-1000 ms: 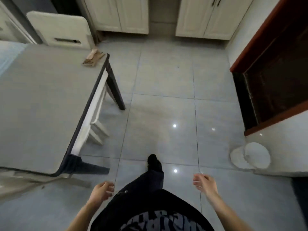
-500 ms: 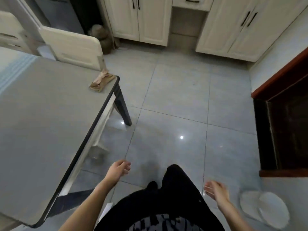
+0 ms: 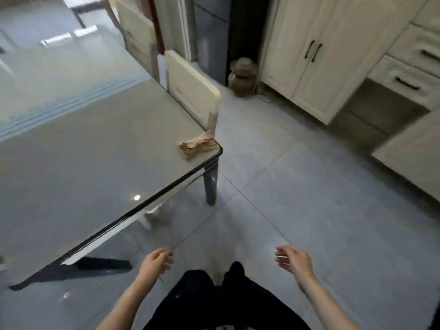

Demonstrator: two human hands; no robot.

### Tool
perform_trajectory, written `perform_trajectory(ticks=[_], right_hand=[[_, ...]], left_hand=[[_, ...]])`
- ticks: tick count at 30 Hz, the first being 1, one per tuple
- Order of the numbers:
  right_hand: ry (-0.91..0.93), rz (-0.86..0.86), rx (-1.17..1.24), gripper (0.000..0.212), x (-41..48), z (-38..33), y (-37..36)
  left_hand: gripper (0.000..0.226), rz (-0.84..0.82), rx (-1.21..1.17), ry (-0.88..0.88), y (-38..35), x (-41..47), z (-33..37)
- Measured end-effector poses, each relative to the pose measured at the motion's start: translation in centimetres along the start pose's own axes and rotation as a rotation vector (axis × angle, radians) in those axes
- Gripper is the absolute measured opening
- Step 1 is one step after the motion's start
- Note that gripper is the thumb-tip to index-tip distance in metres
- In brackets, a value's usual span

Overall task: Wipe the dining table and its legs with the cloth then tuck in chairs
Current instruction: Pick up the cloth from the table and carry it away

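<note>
Presently: cloth [image 3: 198, 144] crumpled on far corner of dining table [image 3: 83, 163], right at the rim. Left hand [image 3: 156, 264], right hand [image 3: 294, 259] — loosely curled, empty, well apart from it. Risk — a hasty grab likely knocks it to the floor

Home kitchen with a dining corner: cream cabinets [image 3: 307, 75] with black handles [image 3: 313, 50] and drawers [image 3: 404, 83] along the wall, glossy grey floor tiles [image 3: 321, 198], a glass-topped dining worktop [image 3: 71, 151] with a cream chair [image 3: 192, 89] against it, and a lidded earthen jar [image 3: 241, 77] in the corner.
</note>
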State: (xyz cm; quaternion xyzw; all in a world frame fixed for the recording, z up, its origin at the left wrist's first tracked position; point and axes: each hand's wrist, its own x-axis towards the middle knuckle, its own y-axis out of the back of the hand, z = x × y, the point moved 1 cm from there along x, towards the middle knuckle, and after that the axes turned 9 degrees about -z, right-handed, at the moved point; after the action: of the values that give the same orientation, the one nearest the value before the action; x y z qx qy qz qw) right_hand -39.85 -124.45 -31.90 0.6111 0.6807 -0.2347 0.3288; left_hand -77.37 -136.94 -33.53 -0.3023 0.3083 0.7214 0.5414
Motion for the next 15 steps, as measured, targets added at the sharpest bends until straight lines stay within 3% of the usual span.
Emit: perform_trajectory(ticks=[4,10,15], right_hand=[[0.101,-0.144,-0.118,0.022,4.2,-7.8,-2.4],[0.283,-0.324,-0.288,0.021,9.5,-17.4,-9.7],[0.488,-0.349,-0.601,0.024,13.3,-24.4,-16.9]], left_hand=[[0.017,0.190,-0.014,-0.126,-1.1,-1.0,3.1],[0.029,0.290,0.293,-0.261,0.7,1.5,9.5],[0.046,0.326,0.512,-0.319,4.4,7.4,14.2]])
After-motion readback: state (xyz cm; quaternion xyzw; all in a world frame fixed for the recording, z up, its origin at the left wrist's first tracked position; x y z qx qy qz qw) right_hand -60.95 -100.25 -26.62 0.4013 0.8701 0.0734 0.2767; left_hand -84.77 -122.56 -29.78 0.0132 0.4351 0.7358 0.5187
